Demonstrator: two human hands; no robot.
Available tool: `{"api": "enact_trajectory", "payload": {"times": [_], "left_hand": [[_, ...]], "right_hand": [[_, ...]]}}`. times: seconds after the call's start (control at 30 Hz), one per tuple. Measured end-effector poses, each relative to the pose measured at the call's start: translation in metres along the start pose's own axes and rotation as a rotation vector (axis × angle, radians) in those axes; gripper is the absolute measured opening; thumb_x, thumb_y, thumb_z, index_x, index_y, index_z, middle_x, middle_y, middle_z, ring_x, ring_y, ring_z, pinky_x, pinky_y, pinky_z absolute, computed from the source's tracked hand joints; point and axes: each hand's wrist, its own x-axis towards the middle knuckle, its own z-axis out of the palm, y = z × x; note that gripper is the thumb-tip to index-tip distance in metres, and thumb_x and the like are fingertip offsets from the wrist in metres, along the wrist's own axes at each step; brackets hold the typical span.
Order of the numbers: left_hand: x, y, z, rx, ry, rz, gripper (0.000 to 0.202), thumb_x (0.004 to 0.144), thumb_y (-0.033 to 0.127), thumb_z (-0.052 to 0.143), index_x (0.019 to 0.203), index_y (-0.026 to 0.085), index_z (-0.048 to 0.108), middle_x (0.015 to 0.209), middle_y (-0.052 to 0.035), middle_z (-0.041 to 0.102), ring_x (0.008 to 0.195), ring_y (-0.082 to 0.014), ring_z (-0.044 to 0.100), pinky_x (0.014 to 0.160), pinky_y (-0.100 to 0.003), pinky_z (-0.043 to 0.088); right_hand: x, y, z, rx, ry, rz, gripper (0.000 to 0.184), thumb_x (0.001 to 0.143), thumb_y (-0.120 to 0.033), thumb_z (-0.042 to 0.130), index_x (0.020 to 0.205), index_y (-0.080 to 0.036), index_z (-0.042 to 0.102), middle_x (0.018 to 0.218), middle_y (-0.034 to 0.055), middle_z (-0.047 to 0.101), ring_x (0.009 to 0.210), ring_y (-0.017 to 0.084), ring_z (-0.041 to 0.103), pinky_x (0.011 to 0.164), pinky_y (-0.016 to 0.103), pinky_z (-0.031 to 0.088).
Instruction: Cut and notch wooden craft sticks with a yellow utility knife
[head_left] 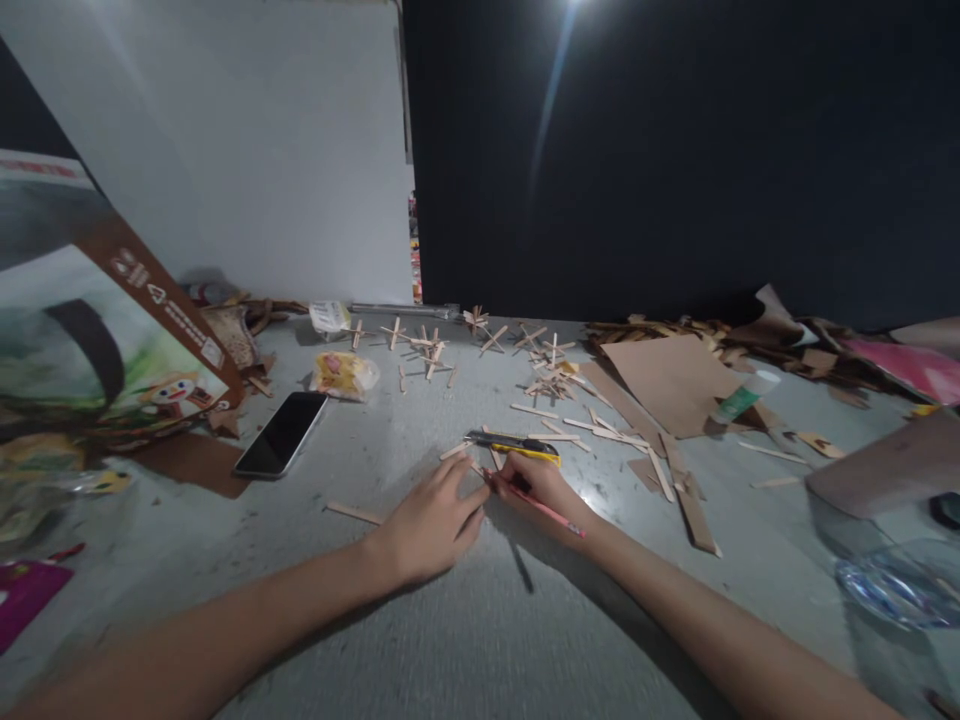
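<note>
My right hand (536,485) is closed around a slim pink pencil (553,514), its tip pointing down and left to the table. Close beside it, my left hand (435,515) rests on the tabletop with its fingers bent, the fingertips at a flat wooden craft stick (475,466). How firmly they grip the stick is partly hidden. A yellow and black utility knife (525,446) lies just beyond both hands. One more wooden stick (352,513) lies left of my left hand.
Small crossed-stick pieces (431,350) stand farther back, with loose sticks (607,430) to the right. A phone (281,435), a wrapped snack (343,376) and a large printed bag (112,340) are at left. Cardboard (667,380) and a clear plastic container (904,585) are at right.
</note>
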Motion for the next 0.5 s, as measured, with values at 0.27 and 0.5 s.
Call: {"api": "enact_trajectory", "payload": {"times": [0.27,0.5], "left_hand": [[0.0013,0.0019,-0.0025,0.061,-0.036,0.009,0.033,0.099,0.019,0.058,0.131,0.017,0.068,0.142,-0.0206,0.060,0.145,-0.0390,0.052,0.118,-0.060,0.050],[-0.0005,-0.0024,0.0021,-0.071,0.036,-0.021,0.038,0.096,0.011,0.056,0.129,0.022,0.071,0.144,-0.0163,0.062,0.146,-0.0335,0.051,0.119,-0.058,0.049]], "right_hand": [[-0.0017,-0.0012,-0.0011,-0.012,0.027,0.010,0.024,0.095,-0.037,0.058,0.076,-0.023,0.051,0.060,-0.0045,0.052,0.053,0.012,0.042,0.052,0.024,0.034],[-0.0014,0.0026,0.0007,-0.034,0.118,0.045,0.024,0.094,-0.038,0.060,0.077,-0.025,0.050,0.061,-0.0038,0.056,0.052,0.014,0.046,0.053,0.025,0.038]]}}
